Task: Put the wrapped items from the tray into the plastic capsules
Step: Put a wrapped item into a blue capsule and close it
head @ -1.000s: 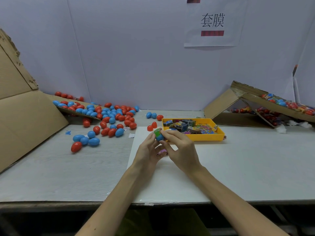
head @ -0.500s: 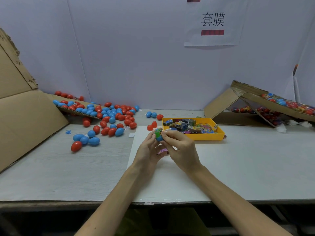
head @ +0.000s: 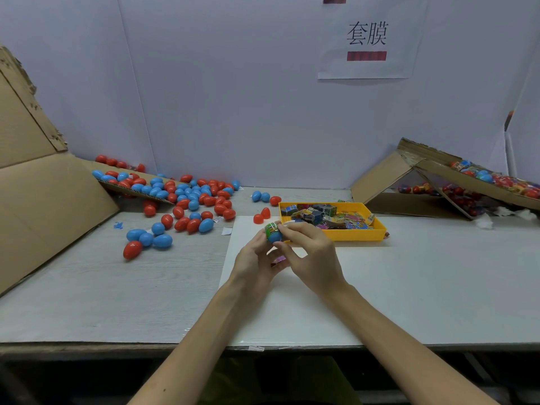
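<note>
There is only the one view, from a wide-angle camera worn on the person's head. It looks forward and down across the table, facing the white back wall. The table's near edge runs across the lower frame, close beneath the lens. Both forearms reach in from the bottom, and the far corners bend with the lens.

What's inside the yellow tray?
The yellow tray holds a heap of small wrapped items in colourful printed wrappers. Anything beneath the top layer is covered, so its bottom cannot be seen.
</note>
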The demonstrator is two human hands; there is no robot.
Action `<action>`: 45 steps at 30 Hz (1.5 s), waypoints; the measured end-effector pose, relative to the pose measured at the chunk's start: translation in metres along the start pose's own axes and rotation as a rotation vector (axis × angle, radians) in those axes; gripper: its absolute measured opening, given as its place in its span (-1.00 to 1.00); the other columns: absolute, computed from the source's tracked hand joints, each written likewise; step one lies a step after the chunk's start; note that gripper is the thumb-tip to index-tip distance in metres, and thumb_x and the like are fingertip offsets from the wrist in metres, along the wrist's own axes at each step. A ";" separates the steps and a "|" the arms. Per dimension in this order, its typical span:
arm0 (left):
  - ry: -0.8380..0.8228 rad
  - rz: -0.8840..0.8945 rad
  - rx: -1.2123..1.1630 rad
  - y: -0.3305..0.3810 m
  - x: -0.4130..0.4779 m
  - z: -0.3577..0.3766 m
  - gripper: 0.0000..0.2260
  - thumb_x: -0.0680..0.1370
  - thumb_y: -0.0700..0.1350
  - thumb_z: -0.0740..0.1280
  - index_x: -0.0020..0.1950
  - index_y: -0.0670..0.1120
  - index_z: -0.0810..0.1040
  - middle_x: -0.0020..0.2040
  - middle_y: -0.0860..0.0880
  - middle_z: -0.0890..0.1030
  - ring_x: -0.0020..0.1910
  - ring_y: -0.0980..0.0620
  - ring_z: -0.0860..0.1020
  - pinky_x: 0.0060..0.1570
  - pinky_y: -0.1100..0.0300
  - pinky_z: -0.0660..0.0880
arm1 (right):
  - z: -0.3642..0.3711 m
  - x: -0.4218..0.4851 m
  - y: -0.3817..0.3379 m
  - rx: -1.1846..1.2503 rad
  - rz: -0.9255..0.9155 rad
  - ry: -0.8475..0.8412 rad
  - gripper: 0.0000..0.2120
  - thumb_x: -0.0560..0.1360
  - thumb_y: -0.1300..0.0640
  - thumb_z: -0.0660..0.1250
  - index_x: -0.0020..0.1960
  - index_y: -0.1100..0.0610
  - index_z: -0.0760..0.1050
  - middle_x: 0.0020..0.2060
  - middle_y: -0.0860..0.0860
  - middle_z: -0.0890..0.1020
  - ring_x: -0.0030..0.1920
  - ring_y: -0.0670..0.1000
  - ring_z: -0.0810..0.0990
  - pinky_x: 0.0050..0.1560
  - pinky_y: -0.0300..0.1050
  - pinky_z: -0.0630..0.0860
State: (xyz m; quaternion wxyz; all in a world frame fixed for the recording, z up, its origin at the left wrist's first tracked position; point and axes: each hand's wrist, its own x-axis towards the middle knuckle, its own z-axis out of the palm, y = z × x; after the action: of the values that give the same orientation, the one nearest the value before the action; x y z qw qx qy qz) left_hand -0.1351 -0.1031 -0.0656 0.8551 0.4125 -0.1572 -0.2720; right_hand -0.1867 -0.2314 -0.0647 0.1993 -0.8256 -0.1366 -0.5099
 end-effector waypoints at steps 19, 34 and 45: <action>0.016 0.059 0.140 0.002 -0.001 0.002 -0.73 0.69 -0.06 0.14 0.34 -0.01 0.52 0.06 -0.03 0.69 -0.04 0.06 0.68 -0.15 0.10 0.61 | 0.001 0.000 0.001 0.017 -0.012 0.002 -0.65 0.40 0.30 0.50 0.17 0.32 0.61 -0.01 0.17 0.69 0.00 0.15 0.67 0.03 0.01 0.63; -0.006 0.070 0.165 0.001 -0.001 0.001 -0.73 0.70 -0.07 0.10 0.27 0.02 0.54 0.03 -0.03 0.70 -0.09 0.07 0.67 -0.19 0.12 0.60 | 0.004 -0.002 0.007 0.005 -0.066 0.019 -0.72 0.41 0.30 0.51 0.11 0.31 0.64 -0.08 0.15 0.69 -0.07 0.13 0.66 -0.04 0.00 0.63; 0.027 0.090 0.196 0.002 -0.002 0.003 -0.74 0.70 -0.06 0.10 0.28 0.08 0.54 0.02 0.03 0.70 -0.10 0.12 0.68 -0.22 0.14 0.59 | 0.003 -0.001 0.003 0.026 -0.015 0.014 -0.70 0.42 0.27 0.50 0.14 0.29 0.63 -0.03 0.13 0.70 -0.01 0.09 0.67 0.05 -0.10 0.62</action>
State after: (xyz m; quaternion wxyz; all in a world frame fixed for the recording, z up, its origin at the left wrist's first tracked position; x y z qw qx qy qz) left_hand -0.1381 -0.1027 -0.0620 0.8242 0.4901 -0.1897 -0.2109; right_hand -0.1839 -0.2324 -0.0674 0.2072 -0.8182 -0.1482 -0.5155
